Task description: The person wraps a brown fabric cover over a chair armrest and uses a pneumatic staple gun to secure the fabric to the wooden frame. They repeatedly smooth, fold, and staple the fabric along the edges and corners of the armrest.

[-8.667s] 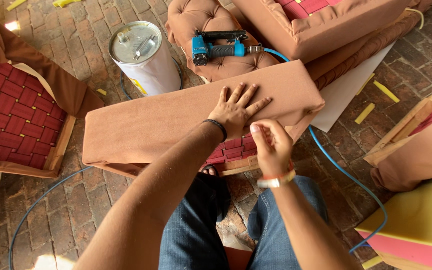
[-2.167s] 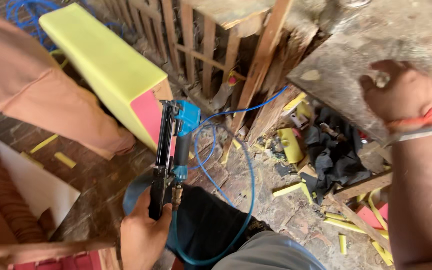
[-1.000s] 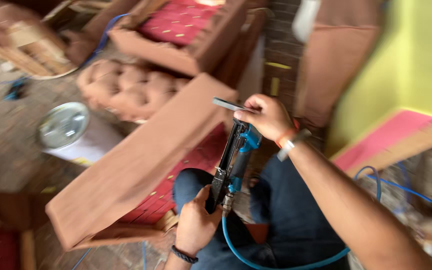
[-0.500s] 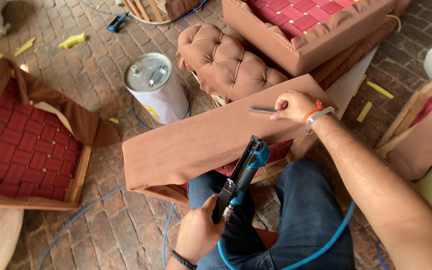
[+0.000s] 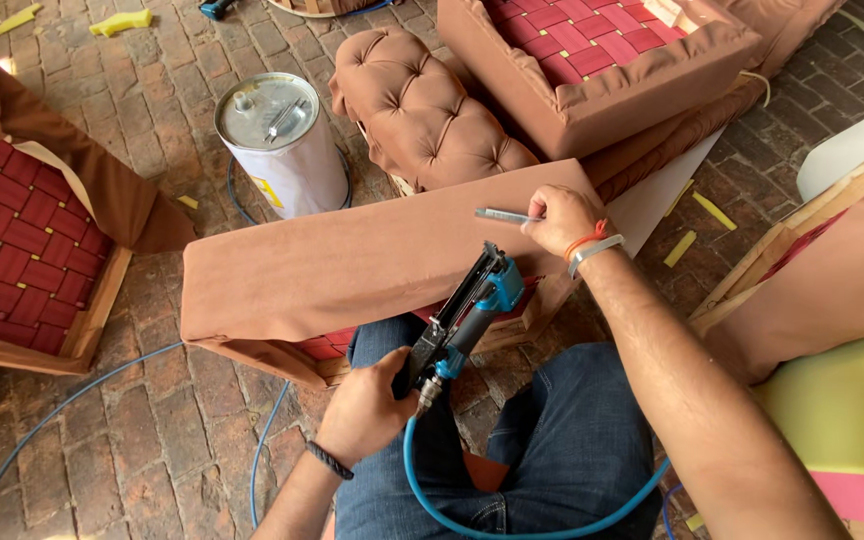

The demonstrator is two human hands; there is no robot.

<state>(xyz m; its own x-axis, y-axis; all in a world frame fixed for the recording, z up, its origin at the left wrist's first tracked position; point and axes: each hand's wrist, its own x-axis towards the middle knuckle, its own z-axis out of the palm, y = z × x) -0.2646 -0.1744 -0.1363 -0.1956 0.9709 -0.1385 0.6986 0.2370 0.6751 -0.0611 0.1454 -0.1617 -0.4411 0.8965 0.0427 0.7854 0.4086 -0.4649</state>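
So, biggest stuff first, working down:

Brick floor (image 5: 132,440): reddish pavers all over, with yellow foam scraps scattered at the far left and on the right.
Brown upholstered panel (image 5: 352,265): long fabric-covered piece lying across the middle, just beyond the person's knees, with red webbing peeking out underneath at its near edge.
Seat frame, left (image 5: 12,230): red woven webbing in a wooden frame, brown fabric draped over its far side.
Seat frame, far right (image 5: 602,70): same red webbing, brown padded sides.
Tufted cushion (image 5: 422,105): brown, buttoned, sitting just past the panel, between the can and the far frame.
Metal can (image 5: 282,140): white drum with a silver lid, upright, right behind the panel's left half.
Staple gun (image 5: 462,320): black and blue, tilted with its nose up toward the panel's near edge, blue air hose (image 5: 512,525) looping from its base across the lap.
Left hand (image 5: 367,405): fingers wrapped tight round the gun's grip, near the knees.
Right hand (image 5: 557,220): resting on the panel's right end, thumb and fingertips pinching a staple strip (image 5: 504,214).
Staple strip: thin grey bar, pointing left over the fabric.
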